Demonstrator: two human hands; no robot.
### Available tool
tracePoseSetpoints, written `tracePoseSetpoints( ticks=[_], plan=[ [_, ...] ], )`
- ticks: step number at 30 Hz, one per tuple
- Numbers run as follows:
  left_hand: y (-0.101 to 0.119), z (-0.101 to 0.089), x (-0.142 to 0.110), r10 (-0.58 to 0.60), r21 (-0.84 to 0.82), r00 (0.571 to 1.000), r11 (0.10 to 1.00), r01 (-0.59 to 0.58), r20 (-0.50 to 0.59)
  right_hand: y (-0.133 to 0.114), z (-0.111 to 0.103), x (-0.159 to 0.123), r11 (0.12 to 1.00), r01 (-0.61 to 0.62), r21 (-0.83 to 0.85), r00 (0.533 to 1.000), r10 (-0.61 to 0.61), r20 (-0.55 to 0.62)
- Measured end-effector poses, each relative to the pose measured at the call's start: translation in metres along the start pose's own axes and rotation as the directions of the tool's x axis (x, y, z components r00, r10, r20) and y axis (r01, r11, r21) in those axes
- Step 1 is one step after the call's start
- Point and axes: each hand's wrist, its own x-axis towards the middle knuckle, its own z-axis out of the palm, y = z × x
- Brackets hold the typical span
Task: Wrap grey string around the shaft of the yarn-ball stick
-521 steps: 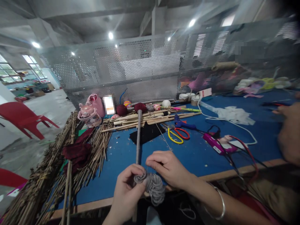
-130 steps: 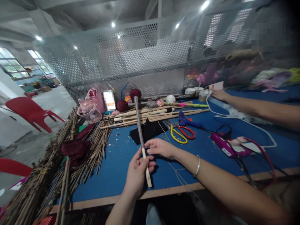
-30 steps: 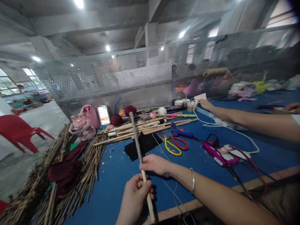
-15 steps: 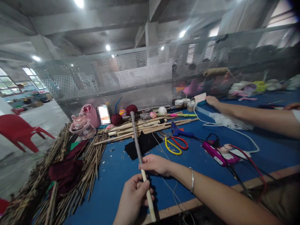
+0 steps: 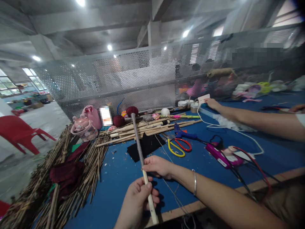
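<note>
A wooden stick [image 5: 150, 203], wound with grey yarn [image 5: 138, 140] along its far part and bare at the near end, slants away from me over the table. Its far tip meets a dark red ball [image 5: 132, 110]. My left hand [image 5: 138, 197] is closed round the bare wood. Where the winding stops, my right hand [image 5: 158, 167] is closed, thumb and fingertips pinching yarn against the stick. From beneath it a loose strand [image 5: 176, 198] trails over the table's front edge. A black cloth [image 5: 147, 146] lies behind the stick, and yellow-and-red-handled scissors [image 5: 177, 148] lie to its right.
Bundled twigs [image 5: 92, 168] with dark red cloth [image 5: 66, 176] lie left. Bare sticks [image 5: 152, 127] and yarn balls line the back before a perforated screen [image 5: 124, 79]. A blue glue gun [image 5: 184, 133] and purple power strip [image 5: 220, 157] lie right. Another person's arm [image 5: 252, 117] reaches in.
Earlier my left hand held a grey yarn bundle by the stick; now it holds bare wood, the bundle out of sight. Over the last second my hands barely shift; the other person's hand moves slightly.
</note>
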Motion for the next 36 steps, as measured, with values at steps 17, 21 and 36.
tracePoseSetpoints(
  ticks=[17,21,36],
  plan=[
    [-0.008,-0.001,0.008,0.141,0.349,0.988,0.93,-0.113,-0.057,0.003,-0.003,0.002,0.856,-0.149,-0.495,0.946,-0.023,-0.324],
    [-0.01,0.001,0.009,0.16,0.38,0.985,0.917,-0.123,-0.067,-0.001,-0.003,0.0,0.823,-0.155,-0.546,0.948,-0.032,-0.317],
    [0.0,-0.003,-0.005,0.048,-0.022,0.996,0.999,-0.047,0.07,-0.006,0.005,-0.005,0.994,-0.039,-0.098,0.999,0.038,-0.015]
  ],
)
